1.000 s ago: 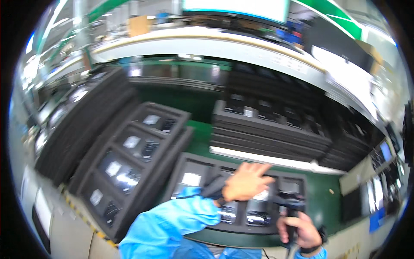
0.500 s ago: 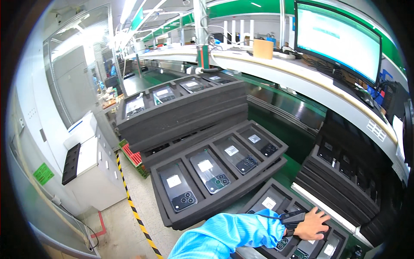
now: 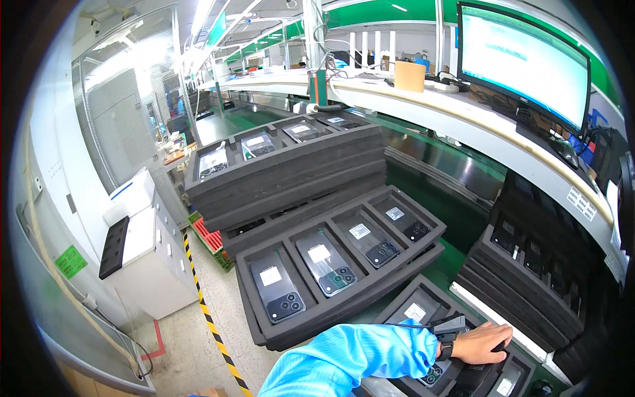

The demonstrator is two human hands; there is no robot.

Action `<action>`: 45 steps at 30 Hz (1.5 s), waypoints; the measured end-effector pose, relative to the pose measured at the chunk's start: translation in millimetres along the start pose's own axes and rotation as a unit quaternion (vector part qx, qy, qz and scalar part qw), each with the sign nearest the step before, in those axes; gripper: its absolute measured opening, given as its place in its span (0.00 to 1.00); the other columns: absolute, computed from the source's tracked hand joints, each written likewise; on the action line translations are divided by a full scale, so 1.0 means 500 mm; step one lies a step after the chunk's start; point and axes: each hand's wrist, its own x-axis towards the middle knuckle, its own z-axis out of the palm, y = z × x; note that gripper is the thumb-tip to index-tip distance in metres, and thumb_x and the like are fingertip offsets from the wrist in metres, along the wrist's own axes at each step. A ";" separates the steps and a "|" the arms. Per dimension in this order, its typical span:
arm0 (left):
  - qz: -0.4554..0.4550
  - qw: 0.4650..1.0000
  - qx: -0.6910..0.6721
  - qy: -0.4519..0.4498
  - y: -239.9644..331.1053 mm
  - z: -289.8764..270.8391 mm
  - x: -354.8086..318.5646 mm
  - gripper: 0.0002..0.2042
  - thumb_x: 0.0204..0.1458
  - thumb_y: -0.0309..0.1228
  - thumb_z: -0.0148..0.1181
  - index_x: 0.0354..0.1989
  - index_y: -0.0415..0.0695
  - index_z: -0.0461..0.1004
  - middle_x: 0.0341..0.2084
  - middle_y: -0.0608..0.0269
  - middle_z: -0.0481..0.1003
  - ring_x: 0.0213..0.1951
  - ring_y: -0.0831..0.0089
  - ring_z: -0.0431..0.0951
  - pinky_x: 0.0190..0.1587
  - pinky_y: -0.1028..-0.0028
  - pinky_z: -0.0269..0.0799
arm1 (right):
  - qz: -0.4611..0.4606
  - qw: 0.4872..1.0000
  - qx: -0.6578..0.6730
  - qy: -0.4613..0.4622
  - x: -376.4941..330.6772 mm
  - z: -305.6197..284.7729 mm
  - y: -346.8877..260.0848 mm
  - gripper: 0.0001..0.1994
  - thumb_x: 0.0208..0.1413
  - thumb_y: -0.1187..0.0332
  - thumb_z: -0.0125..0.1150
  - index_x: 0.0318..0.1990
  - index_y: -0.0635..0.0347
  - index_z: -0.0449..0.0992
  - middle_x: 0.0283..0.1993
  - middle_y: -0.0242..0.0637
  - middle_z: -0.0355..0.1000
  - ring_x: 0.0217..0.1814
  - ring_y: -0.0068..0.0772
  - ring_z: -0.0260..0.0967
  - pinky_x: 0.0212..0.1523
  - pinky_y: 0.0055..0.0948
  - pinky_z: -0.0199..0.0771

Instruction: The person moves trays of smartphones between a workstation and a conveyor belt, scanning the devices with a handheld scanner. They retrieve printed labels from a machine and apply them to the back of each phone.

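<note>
Left Hand Curling Over a Tray of Phones

A left hand (image 3: 479,344) is bending its fingers over the near tray (image 3: 423,283), where half a second ago it was spreading them flat. It is partly covering a dark phone (image 3: 471,378), and a dark edge (image 3: 500,347) is showing by the fingertips; whether the hand is gripping the phone or only resting on it is impossible to tell. The change is suggesting, by appearances, a shift from reaching to handling. The right hand, gripping a dark tool a second ago, is now staying out of view, so its state is unknown.

At the hand's wrist a watch (image 3: 446,347) is showing, and a blue sleeve (image 3: 350,357) is running down to the lower edge. To the hand's left, a labelled phone (image 3: 415,312) is lying in the same tray. Farther left, a second tray (image 3: 374,281) is holding four phones, unchanged, with a tall stack (image 3: 291,165) standing beyond it. Past the fingertips, a white bar (image 3: 503,324) is edging a right-hand stack (image 3: 516,284). Well above the hand, a monitor (image 3: 522,66) is glowing on a bench (image 3: 555,155).
</note>
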 end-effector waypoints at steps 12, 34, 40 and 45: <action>-0.009 1.000 0.018 -0.005 -0.008 0.006 0.002 0.16 0.59 0.39 0.58 0.42 0.42 0.62 0.39 0.52 0.69 0.45 0.53 0.69 0.53 0.59 0.61 | 0.009 1.000 -0.004 0.003 0.006 0.001 0.003 0.16 0.65 0.59 0.66 0.41 0.68 0.79 0.27 0.34 0.77 0.20 0.22 0.68 0.20 0.23 0.65; -0.026 1.000 -0.008 0.008 -0.014 0.006 0.002 0.20 0.56 0.38 0.62 0.42 0.40 0.58 0.38 0.52 0.68 0.40 0.53 0.69 0.53 0.60 0.62 | 0.020 0.999 0.037 0.005 -0.002 0.005 -0.011 0.15 0.66 0.61 0.63 0.43 0.68 0.79 0.25 0.33 0.75 0.19 0.22 0.66 0.20 0.24 0.63; -0.032 0.999 -0.020 0.013 -0.008 0.002 0.001 0.20 0.56 0.38 0.62 0.42 0.40 0.58 0.37 0.52 0.67 0.40 0.53 0.69 0.52 0.59 0.63 | 0.022 1.000 -0.002 0.005 0.002 0.003 0.006 0.16 0.68 0.60 0.62 0.45 0.69 0.79 0.27 0.35 0.77 0.22 0.23 0.69 0.21 0.24 0.65; -0.039 0.999 -0.020 0.004 -0.005 -0.002 0.001 0.21 0.56 0.39 0.63 0.45 0.40 0.59 0.38 0.50 0.68 0.41 0.50 0.69 0.50 0.57 0.64 | 0.021 0.999 0.025 0.001 0.003 0.001 -0.006 0.16 0.66 0.61 0.64 0.45 0.70 0.79 0.28 0.37 0.77 0.23 0.24 0.70 0.22 0.24 0.66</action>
